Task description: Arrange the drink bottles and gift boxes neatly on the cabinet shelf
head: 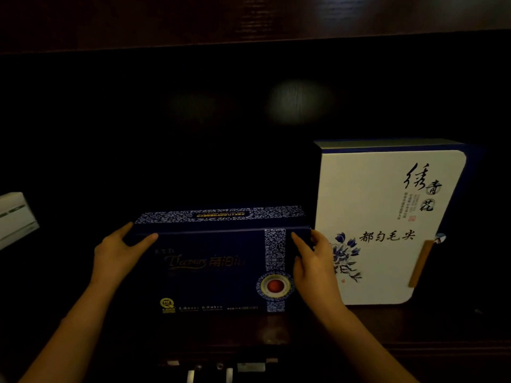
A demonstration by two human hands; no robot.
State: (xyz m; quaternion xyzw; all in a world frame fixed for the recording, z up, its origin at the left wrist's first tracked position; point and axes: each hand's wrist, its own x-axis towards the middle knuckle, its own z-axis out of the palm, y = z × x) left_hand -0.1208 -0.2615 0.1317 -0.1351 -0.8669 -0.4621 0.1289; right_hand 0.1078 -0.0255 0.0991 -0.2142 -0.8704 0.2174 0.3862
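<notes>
While both hands grip the dark blue gift box point(218, 261), each one is half open: the left hand point(116, 252) wraps the upper left corner with the thumb on the front, and the right hand point(313, 261) presses the right end, fingers curved on the edge. This box stands on the shelf point(414, 327) near its front edge; gold Latin letters on it are too dim to read. Just beside its right end stands one white gift box point(387, 222), upright, with a blue flower and the writing "都匀毛尖". A third pale box point(16, 219) shows partly at the left edge.
</notes>
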